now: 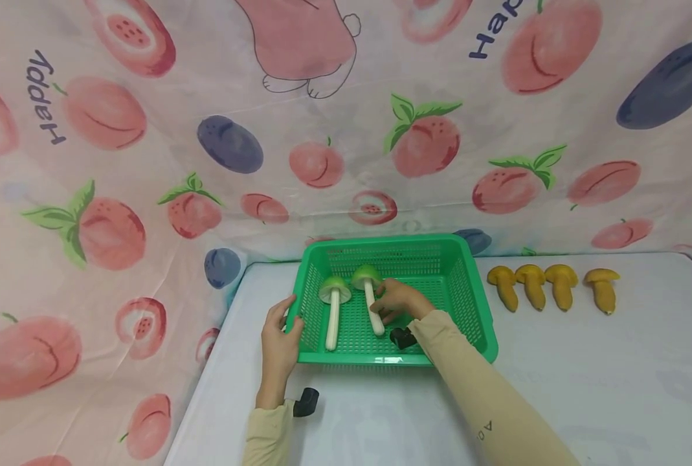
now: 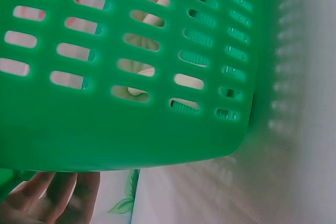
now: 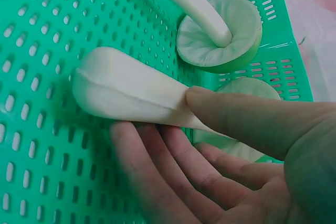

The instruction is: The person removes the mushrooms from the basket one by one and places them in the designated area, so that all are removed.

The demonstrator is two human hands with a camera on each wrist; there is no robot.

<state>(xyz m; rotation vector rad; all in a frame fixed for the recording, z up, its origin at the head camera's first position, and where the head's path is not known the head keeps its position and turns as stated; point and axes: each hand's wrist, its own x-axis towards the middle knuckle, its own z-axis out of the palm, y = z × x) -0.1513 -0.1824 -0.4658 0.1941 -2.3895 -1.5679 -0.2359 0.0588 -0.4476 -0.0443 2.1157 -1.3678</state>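
My right hand [image 1: 401, 299] reaches into a green plastic basket [image 1: 392, 360] and grips the white stem of a toy mushroom [image 3: 126, 85] with a green cap. In the right wrist view the thumb lies on top of the stem and the fingers pass beneath it. Beside it, on the basket floor, a second green-capped toy mushroom [image 1: 333, 317] lies with its cap toward the back. My left hand [image 1: 281, 340] holds the basket's left rim. From the left wrist, its fingers [image 2: 81, 198] show at the rim, with the perforated outer wall filling most of that view.
Several yellow-brown toy mushrooms [image 1: 562, 288] lie in a row on the white table [image 1: 602, 375], right of the basket. A fruit-printed cloth [image 1: 346, 123] hangs behind the table and along its left side. Black wrist-worn pieces [image 1: 306, 402] show at both cuffs.
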